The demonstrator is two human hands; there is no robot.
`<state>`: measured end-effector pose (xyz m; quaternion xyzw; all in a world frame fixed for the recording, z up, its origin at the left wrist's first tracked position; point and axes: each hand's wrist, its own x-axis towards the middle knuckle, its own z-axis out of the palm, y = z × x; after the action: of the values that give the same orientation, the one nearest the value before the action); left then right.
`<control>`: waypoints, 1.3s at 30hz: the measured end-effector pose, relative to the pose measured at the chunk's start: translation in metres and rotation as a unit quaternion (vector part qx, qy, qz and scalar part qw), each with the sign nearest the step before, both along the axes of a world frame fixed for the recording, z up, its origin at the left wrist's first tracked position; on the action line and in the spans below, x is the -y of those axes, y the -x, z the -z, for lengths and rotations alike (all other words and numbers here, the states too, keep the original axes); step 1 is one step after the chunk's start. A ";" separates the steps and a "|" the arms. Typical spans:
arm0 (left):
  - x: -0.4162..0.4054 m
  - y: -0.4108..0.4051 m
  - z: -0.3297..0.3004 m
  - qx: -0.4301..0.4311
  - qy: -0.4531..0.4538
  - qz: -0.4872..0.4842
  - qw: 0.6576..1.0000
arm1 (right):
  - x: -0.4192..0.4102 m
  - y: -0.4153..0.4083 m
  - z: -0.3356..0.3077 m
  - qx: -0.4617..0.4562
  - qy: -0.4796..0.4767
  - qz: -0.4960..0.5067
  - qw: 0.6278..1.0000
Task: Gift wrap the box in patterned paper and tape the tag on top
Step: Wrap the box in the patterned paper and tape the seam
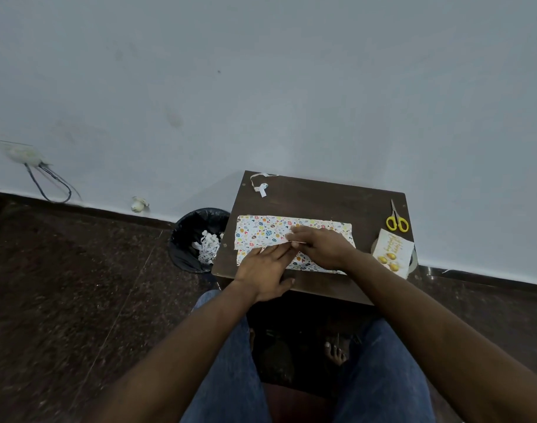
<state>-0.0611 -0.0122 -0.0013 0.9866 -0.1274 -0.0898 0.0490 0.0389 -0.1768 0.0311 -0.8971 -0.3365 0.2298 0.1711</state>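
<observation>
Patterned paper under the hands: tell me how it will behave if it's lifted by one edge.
The patterned paper will probably flop and bend rather than stay flat: it is a thin sheet already folded over. It looks light, so it may spring open once the left hand stops pressing it. Its top edge looks ragged, so it could tear if tugged.

A box cannot be made out: the patterned paper (270,230) covers the middle of the table (322,196), and both hands lie over its lower right part. The right hand (322,248) hides whatever its fingertips pinch at the paper's fold. The tag (392,253) at the right carries gold print too small to read, and it covers most of a ring-shaped item under it, perhaps tape. White scraps in the bin (197,236) left of the table are blurred. Both forearms run off the lower edge of the frame.
</observation>
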 end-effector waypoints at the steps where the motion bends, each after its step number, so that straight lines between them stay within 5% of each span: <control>1: 0.000 0.000 0.000 -0.005 -0.001 0.006 1.000 | 0.001 0.001 0.002 -0.004 -0.008 0.005 1.000; 10: -0.009 0.013 0.011 0.048 0.015 0.037 0.998 | 0.001 -0.005 0.001 -0.064 -0.052 0.040 0.996; 18: -0.017 0.035 -0.001 0.301 0.073 0.009 0.951 | 0.005 0.001 0.012 -0.044 -0.021 -0.020 0.999; 21: -0.019 0.021 -0.009 0.264 0.019 -0.027 0.964 | 0.009 0.005 0.019 -0.004 0.024 -0.067 0.997; 27: -0.026 0.005 -0.005 0.034 -0.022 0.013 0.999 | 0.012 0.006 0.019 0.002 0.059 -0.095 0.994; 39: -0.030 0.012 0.009 0.034 0.022 -0.007 0.999 | 0.019 0.003 0.023 0.125 0.060 -0.109 0.984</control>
<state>-0.0729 0.0180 -0.0106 0.9886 -0.1237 -0.0526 0.0673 0.0355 -0.1961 0.0081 -0.8851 -0.4369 0.1529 0.0476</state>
